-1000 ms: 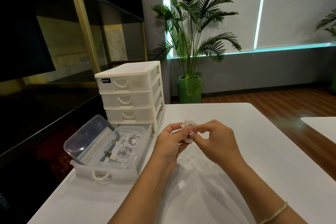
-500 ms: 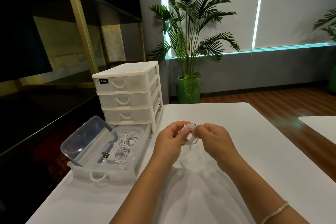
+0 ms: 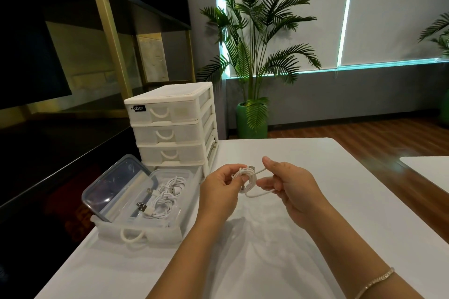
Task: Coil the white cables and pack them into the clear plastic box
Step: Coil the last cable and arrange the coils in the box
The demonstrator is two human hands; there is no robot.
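The left hand [image 3: 220,190] pinches a small white coiled cable [image 3: 246,178] above the table [image 3: 315,201]; the right hand [image 3: 289,184] grips its loose tail. The bundle is tight, a plug end poking up-right. The hands have drawn apart since earlier, exposing a loop. More coiled cables [image 3: 162,198] lie in the clear box [image 3: 187,192], left.

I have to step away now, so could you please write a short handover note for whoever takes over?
Left hand grips the coiled white cable above the table.
Right hand pinches its loose tail, which loops out of the bundle.
Clear plastic box is open, its lid leaning beside it, with coiled cables inside.
Left: finish wrapping the tail, put the coil in the box.
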